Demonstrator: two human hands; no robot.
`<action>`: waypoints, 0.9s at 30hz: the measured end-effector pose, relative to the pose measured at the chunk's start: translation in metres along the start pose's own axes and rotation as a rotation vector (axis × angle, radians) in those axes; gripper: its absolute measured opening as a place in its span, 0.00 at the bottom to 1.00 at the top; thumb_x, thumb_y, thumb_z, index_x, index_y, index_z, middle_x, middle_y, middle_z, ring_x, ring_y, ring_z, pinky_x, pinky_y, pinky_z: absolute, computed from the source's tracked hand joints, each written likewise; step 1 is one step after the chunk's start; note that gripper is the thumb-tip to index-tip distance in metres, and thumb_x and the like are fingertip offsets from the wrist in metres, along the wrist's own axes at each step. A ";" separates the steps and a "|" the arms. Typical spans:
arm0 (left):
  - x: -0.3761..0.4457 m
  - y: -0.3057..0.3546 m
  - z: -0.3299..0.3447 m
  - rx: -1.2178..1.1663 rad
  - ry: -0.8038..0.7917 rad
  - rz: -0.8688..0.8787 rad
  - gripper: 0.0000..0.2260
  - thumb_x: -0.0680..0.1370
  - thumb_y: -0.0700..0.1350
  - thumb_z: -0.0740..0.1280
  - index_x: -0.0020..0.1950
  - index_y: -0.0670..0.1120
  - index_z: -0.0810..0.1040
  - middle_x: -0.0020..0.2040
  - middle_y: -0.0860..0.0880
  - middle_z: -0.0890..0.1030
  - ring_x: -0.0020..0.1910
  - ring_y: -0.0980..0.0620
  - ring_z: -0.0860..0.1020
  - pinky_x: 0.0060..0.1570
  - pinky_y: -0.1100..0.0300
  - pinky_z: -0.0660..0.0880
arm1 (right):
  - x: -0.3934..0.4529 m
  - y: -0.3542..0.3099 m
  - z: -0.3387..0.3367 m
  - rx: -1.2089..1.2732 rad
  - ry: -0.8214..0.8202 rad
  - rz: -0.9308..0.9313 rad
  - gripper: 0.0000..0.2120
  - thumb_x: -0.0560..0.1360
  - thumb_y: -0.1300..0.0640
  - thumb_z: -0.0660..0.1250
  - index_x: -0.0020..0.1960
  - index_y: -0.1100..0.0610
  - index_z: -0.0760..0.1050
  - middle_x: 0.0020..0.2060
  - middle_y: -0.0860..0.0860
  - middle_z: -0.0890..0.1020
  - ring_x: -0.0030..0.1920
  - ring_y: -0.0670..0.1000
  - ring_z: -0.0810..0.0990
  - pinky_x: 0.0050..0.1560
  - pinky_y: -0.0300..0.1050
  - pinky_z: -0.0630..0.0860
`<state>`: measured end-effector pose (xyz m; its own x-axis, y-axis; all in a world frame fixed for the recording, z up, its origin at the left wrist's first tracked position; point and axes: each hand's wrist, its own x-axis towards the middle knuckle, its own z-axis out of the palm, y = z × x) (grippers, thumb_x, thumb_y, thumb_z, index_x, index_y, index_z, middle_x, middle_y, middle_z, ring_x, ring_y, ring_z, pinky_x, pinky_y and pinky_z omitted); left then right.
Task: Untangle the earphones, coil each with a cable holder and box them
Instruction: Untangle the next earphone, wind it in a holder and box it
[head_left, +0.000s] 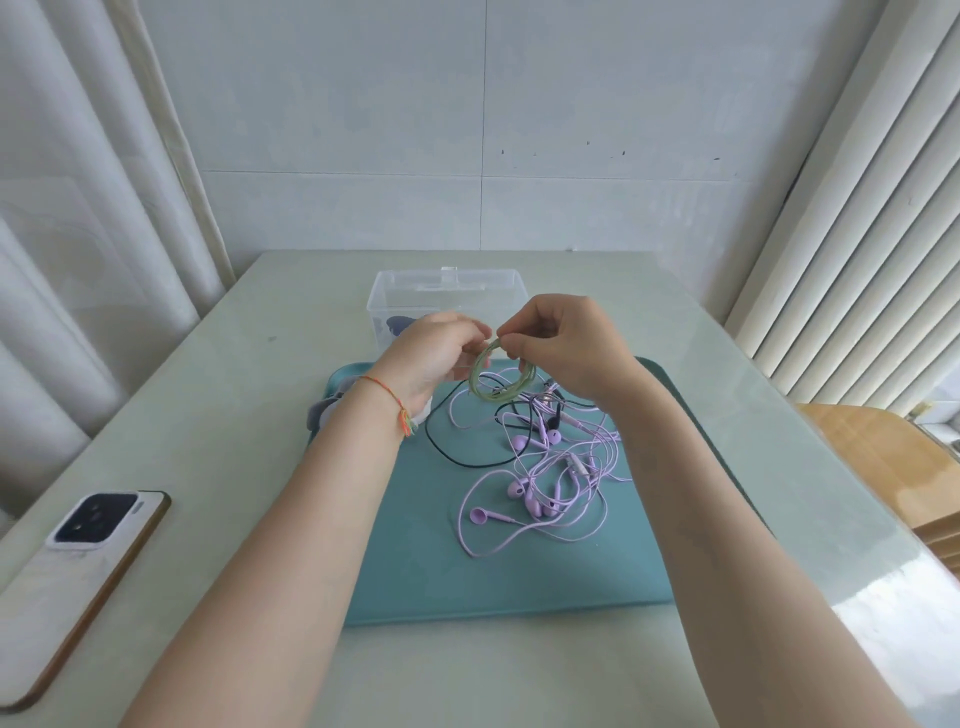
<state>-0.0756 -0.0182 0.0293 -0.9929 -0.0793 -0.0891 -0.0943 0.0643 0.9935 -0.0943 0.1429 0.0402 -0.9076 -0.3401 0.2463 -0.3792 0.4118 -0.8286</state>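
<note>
Both hands hold a pale green earphone cable wound into a coil (500, 383) above the far end of the teal mat (415, 551). My left hand (434, 353) grips the coil's left side. My right hand (561, 343) pinches its top with thumb and fingertips. Below the coil, on the mat, lies a tangle of lilac earphones (550, 478) mixed with a black cable (457, 452). A clear plastic box (441, 293) stands open behind the hands, with a dark shape inside it. Grey cable holders (324, 410) show at the mat's left edge, partly hidden by my left wrist.
A phone (78, 566) lies face down near the table's left front edge. The pale table (234, 374) meets a wall at the back, curtains on the left and blinds on the right. A wooden surface (872, 447) sits beyond the right edge.
</note>
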 end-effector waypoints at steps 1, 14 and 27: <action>0.001 0.001 -0.006 0.164 0.060 0.029 0.10 0.77 0.35 0.60 0.42 0.45 0.78 0.38 0.48 0.79 0.37 0.53 0.77 0.40 0.61 0.72 | 0.000 -0.001 0.002 0.000 0.001 0.005 0.04 0.72 0.65 0.71 0.42 0.57 0.81 0.37 0.55 0.85 0.33 0.47 0.80 0.41 0.42 0.79; -0.008 -0.041 -0.043 1.311 0.021 -0.030 0.10 0.73 0.41 0.65 0.53 0.46 0.80 0.51 0.47 0.83 0.52 0.44 0.79 0.54 0.55 0.76 | -0.002 -0.012 0.031 -0.029 -0.013 0.036 0.05 0.73 0.63 0.70 0.42 0.54 0.80 0.39 0.54 0.85 0.37 0.48 0.82 0.44 0.43 0.79; -0.009 -0.021 -0.044 0.507 -0.079 0.355 0.16 0.66 0.48 0.76 0.52 0.45 0.80 0.42 0.53 0.79 0.41 0.54 0.75 0.52 0.52 0.75 | -0.006 -0.011 0.012 0.565 -0.073 0.091 0.04 0.75 0.68 0.67 0.44 0.62 0.79 0.33 0.53 0.82 0.36 0.50 0.79 0.44 0.42 0.78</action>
<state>-0.0611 -0.0624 0.0122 -0.9705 0.1065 0.2164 0.2392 0.5389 0.8077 -0.0829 0.1302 0.0421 -0.9094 -0.3906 0.1428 -0.1268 -0.0667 -0.9897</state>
